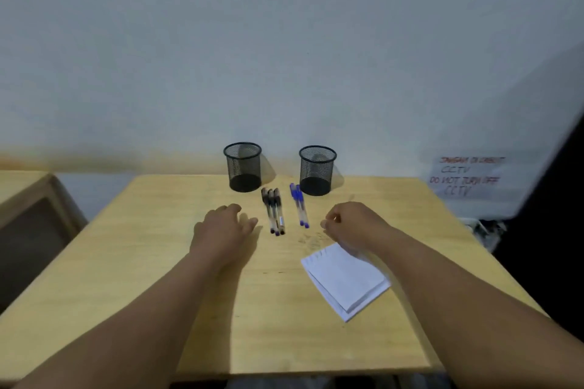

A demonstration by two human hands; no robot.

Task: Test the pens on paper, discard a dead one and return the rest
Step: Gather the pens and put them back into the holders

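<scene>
Three black-capped pens (274, 211) lie side by side on the wooden table (158, 262). Two blue-capped pens (299, 205) lie just to their right. Behind them stand two black mesh cups, the left cup (242, 167) and the right cup (317, 170), both seemingly empty. A white notepad (346, 281) lies at the front right. My left hand (222, 226) rests flat on the table, just left of the black pens, holding nothing. My right hand (350, 221) hovers right of the blue pens above the notepad's far corner, fingers loosely curled with nothing in them.
A white wall rises right behind the table. A paper sign (467, 177) with red and grey writing hangs at the right. A wooden piece of furniture (31, 215) stands to the left. Faint pen marks (311, 238) show on the tabletop.
</scene>
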